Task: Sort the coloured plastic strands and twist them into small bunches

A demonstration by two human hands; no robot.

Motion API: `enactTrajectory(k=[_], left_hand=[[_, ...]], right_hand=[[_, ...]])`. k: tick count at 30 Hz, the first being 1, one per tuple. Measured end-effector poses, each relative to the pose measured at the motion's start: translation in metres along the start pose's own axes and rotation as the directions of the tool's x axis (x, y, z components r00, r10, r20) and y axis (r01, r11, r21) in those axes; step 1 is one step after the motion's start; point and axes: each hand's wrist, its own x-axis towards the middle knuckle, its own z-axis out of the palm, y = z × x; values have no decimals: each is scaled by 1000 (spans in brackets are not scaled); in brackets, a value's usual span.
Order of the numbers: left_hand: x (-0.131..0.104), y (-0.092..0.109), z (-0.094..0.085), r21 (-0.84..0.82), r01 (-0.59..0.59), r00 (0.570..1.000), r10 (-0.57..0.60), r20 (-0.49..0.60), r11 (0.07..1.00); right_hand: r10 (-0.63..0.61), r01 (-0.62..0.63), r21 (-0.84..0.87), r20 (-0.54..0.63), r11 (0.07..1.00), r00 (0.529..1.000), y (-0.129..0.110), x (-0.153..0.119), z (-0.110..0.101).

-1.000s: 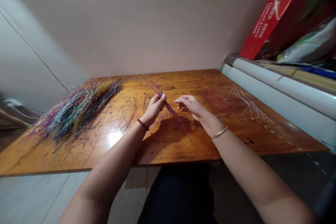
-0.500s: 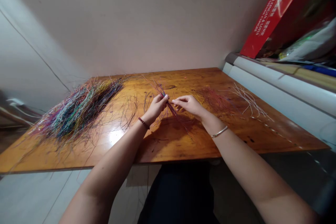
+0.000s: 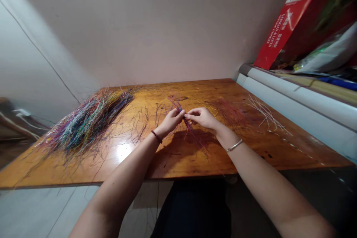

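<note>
My left hand, with a dark red beaded bracelet at the wrist, is closed around a thin bundle of purple and red wires above the middle of the wooden table. The wires fan out above and below the grip. My right hand, a silver bangle on its wrist, touches the bundle just right of my left thumb, its fingertips pinched together. Whether a single strand is between them is too small to tell.
At the left lies a big heap of multicoloured wires. Loose dark wires, red wires and white wires lie around my hands. A red box stands on the right ledge.
My right hand has come in from slightly apart to touch the bundle beside my left thumb. The whole view has shifted a little, with the table lower in it.
</note>
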Motion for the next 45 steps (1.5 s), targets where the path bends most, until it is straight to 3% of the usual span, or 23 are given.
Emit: enactTrajectory(k=[8,11,15,18,24,28,34,40,45], left_hand=[[0,5,-5,-195,63,995,-77,-65,979],[3,4,-10,-344,88,992,-114,-57,935],[5,5,-12,-617,194,981,-164,105,763],[3,9,-13,-698,249,968,-156,195,671],[-5,18,-12,-637,200,978,-111,177,744],[-10,22,-5,-509,232,970,-160,182,829],[-10,20,-1,-415,214,974,-162,157,884],[-7,18,-2,-446,163,987,-141,82,880],[-6,21,-7,-540,122,992,-123,36,833]], right_hand=[[51,-38,137,-92,990,994,-2,1,-5],[97,-75,216,-97,974,991,-4,-1,-9],[147,-137,318,-7,938,989,-7,-5,-12],[153,-169,312,75,935,985,-7,-6,-11],[105,-153,307,167,939,980,-7,-7,-5],[77,-136,285,210,949,975,-8,-9,-4],[62,-156,304,296,940,953,-10,-10,-3],[140,-262,395,311,881,940,-12,-9,-1],[182,-302,328,349,895,919,-14,-11,-3]])
